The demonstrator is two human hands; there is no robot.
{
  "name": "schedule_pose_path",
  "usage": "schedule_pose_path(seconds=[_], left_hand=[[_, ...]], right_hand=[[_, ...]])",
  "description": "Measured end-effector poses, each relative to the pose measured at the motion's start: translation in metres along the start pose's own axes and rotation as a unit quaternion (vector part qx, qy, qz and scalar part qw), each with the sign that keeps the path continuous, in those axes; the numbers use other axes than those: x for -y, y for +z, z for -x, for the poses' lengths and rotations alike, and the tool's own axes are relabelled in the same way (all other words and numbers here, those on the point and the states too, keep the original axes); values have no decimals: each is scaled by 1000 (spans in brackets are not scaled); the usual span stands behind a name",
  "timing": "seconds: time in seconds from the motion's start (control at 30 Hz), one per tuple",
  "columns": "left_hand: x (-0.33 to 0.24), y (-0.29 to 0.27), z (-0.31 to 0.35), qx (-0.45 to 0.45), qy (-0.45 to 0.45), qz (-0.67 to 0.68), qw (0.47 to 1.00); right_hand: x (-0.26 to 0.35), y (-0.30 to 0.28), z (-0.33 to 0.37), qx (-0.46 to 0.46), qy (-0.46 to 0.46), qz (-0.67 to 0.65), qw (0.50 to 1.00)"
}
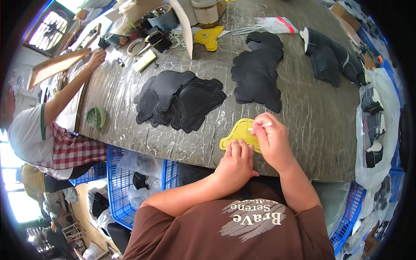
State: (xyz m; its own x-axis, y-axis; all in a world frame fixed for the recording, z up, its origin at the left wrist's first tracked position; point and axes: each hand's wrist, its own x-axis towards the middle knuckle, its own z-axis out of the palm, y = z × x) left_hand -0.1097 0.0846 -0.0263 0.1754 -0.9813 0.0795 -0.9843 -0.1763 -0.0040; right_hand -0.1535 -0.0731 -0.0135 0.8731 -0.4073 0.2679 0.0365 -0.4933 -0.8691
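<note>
A yellow template with rounded lobes and slits lies flat near the table's front edge. My left hand rests on its near side, fingers stretched out and pressing it down. In my right hand a thin white marking pen is pinched, its tip over the template. Whether a black piece lies under the template is hidden. Beyond my left hand sits a loose heap of black cut pieces. A longer overlapping row of similar black pieces stretches away behind the template.
A second yellow template, a tub of tools and a jar stand at the back. Rolled black pieces and a plastic bag lie right. Another person's arm reaches over the left end. Blue crates stand below.
</note>
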Motion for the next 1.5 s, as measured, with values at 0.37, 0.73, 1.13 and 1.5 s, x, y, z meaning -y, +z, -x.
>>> schedule_pose_path(seconds=[0.37,0.73,1.13,1.5], left_hand=[[3,4,0,7,14,12,1000],[4,0,-1,17,8,5,1000],[2,2,0,1,3,10,1000],[3,2,0,3,4,8,1000]], right_hand=[[-4,24,-10,117,40,-61,990],[-5,21,-16,85,6,-18,996],[-7,15,-23,31,31,-2,999],[-27,20,-21,-57,-8,3,998]])
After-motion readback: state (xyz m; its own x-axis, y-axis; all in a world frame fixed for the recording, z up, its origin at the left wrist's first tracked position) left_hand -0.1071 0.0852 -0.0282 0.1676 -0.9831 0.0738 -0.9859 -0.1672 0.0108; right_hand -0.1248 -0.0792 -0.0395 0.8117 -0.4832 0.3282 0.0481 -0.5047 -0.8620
